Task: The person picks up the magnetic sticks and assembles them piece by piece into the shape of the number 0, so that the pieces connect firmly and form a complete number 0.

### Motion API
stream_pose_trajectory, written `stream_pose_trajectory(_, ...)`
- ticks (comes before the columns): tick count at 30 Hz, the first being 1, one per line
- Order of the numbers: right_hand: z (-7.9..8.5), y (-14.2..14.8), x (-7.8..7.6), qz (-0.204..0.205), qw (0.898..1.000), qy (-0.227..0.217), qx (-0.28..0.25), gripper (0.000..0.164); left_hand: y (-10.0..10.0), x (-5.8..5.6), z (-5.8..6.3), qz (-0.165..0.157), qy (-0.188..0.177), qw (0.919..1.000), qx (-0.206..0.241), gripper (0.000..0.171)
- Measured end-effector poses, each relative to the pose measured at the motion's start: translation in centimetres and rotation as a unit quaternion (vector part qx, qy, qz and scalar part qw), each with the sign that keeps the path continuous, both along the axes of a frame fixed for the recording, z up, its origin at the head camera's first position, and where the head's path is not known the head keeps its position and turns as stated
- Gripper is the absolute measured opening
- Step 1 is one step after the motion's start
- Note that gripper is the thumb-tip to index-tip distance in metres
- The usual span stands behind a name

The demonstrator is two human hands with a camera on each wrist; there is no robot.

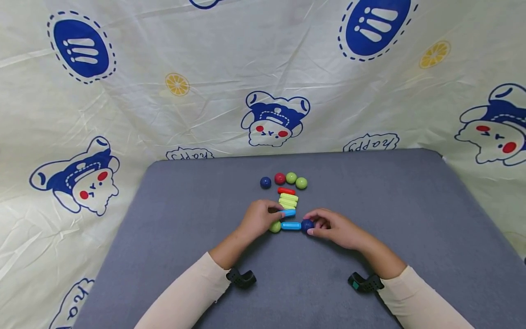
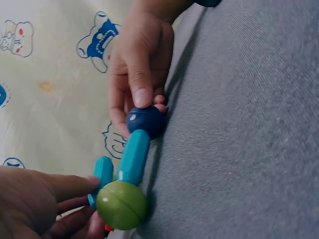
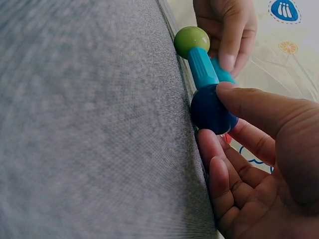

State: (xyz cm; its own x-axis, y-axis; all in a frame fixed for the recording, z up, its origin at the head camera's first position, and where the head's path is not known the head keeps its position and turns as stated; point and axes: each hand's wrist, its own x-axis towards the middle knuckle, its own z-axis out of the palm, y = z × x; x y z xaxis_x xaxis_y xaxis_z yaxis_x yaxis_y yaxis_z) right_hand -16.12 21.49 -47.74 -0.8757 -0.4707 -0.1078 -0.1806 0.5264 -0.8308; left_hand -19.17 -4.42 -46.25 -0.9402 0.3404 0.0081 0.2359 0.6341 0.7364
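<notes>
Blue stick (image 1: 291, 225) lying left-to-right just below frame centre; right hand (image 1: 336, 228) pinching navy ball (image 1: 306, 225) at right end, left hand (image 1: 259, 218) pinching second stick (image 1: 289, 213) just above.

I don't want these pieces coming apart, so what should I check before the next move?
1. Right hand grips the near dark blue ball: ok.
2. Near blue rod touches that ball and the near green ball: ok.
3. Left hand pinches the far blue rod: ok.
4. Far blue rod meets the near dark blue ball: not ok, apart.
5. Joints firm: cannot tell.
</notes>
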Motion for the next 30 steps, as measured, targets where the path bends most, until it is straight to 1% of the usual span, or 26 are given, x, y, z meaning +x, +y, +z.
stream_pose_trajectory(2,0.0,-0.1,0.0,0.0,1.0,0.0,0.002,0.036,-0.5,0.1,0.1,0.008,-0.013,0.9994,0.031,0.015)
stream_pose_trajectory(4,0.1,-0.1,-0.1,-0.001,1.0,-0.001,0.002,0.036,-1.1,0.1,0.2,0.02,-0.034,0.9969,0.068,0.015)
stream_pose_trajectory(6,0.1,-0.1,-0.1,-0.003,1.0,-0.002,0.003,0.036,-1.7,0.2,0.1,0.034,-0.06,0.9922,0.105,0.016)
stream_pose_trajectory(10,0.3,-0.1,-0.1,-0.007,1.0,-0.006,0.006,0.036,-2.9,0.3,0.0,0.053,-0.104,0.9802,0.161,0.019)
stream_pose_trajectory(12,0.3,-0.1,-0.1,-0.008,1.0,-0.008,0.008,0.037,-3.4,0.4,0.1,0.059,-0.113,0.9769,0.171,0.02)
stream_pose_trajectory(15,0.4,-0.2,-0.1,-0.009,1.0,-0.011,0.009,0.038,-4.2,0.7,0.1,0.068,-0.121,0.9752,0.172,0.022)
stream_pose_trajectory(18,0.3,-0.3,-0.1,-0.015,1.0,-0.008,0.011,0.038,-4.8,1.2,0.0,0.075,-0.145,0.9712,0.173,0.025)
stream_pose_trajectory(19,0.3,-0.3,-0.1,-0.017,1.0,-0.007,0.011,0.037,-4.9,1.4,0.0,0.073,-0.152,0.9701,0.174,0.026)
stream_pose_trajectory(22,0.2,-0.4,-0.1,-0.025,1.0,-0.004,0.013,0.037,-5.3,2.1,-0.1,0.069,-0.188,0.9622,0.184,0.029)
stream_pose_trajectory(24,0.2,-0.5,-0.1,-0.027,1.0,-0.001,0.013,0.036,-5.6,2.5,-0.2,0.063,-0.205,0.9586,0.187,0.031)
stream_pose_trajectory(25,0.2,-0.5,-0.1,-0.027,1.0,0.001,0.013,0.036,-5.7,2.7,-0.3,0.06,-0.212,0.9573,0.187,0.031)
stream_pose_trajectory(27,0.2,-0.5,-0.1,-0.028,1.0,0.004,0.014,0.036,-5.9,3.1,-0.5,0.057,-0.233,0.9512,0.194,0.03)
stream_pose_trajectory(30,0.3,-0.4,-0.1,-0.028,0.999,0.007,0.013,0.036,-6.0,3.5,-0.7,0.047,-0.255,0.9451,0.198,0.027)
